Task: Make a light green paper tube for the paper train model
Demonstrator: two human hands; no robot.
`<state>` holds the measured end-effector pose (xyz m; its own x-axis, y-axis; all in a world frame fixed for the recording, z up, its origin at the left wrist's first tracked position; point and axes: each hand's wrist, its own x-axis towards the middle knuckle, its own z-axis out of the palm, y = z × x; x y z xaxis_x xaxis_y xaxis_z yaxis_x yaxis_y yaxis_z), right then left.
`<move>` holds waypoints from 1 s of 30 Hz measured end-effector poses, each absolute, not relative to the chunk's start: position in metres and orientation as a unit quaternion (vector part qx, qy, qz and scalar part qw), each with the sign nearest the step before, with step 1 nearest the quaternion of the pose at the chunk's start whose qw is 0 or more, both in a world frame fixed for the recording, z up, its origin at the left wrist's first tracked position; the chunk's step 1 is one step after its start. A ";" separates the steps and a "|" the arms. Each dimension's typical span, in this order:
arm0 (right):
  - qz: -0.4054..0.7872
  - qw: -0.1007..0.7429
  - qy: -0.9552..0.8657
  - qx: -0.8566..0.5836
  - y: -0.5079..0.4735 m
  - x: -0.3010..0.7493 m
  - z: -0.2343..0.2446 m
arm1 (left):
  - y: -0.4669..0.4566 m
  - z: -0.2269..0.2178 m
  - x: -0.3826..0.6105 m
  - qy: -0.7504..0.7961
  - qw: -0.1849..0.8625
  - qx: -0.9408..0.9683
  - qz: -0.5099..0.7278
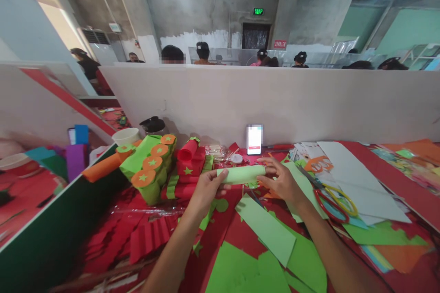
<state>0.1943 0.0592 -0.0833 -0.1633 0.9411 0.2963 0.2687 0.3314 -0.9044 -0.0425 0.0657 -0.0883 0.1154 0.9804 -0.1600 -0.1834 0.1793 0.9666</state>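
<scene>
Between my two hands a light green paper roll is held level above the table. My left hand grips its left end, thumb on top. My right hand has its fingers closed about the right end. Below lies a flat light green paper strip, with bright green paper sheets nearer to me. Left of the roll stand green paper tubes with orange star-marked ends and a red paper roll.
Two pairs of scissors, with red and yellow handles, lie at the right near a white sheet. A lit phone leans on the white partition. A green divider board bounds the left side. Several people sit beyond the partition.
</scene>
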 end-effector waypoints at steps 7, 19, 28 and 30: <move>0.375 0.489 -0.635 -0.465 0.056 0.191 -0.076 | 0.066 -0.088 -0.043 0.441 0.639 0.407 0.481; 0.453 0.521 -0.533 -0.489 0.067 0.204 -0.080 | 0.067 -0.091 -0.038 0.440 0.561 0.481 0.511; 0.411 0.514 -0.567 -0.495 0.068 0.201 -0.086 | 0.072 -0.101 -0.037 0.420 0.534 0.521 0.517; 0.422 0.510 -0.573 -0.484 0.068 0.200 -0.087 | 0.072 -0.100 -0.036 0.417 0.525 0.534 0.515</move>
<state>0.1998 0.0680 -0.0875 -0.0113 0.9843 0.1760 0.1236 0.1760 -0.9766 -0.0363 0.0717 -0.0998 0.1229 0.9861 0.1119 -0.0954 -0.1005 0.9904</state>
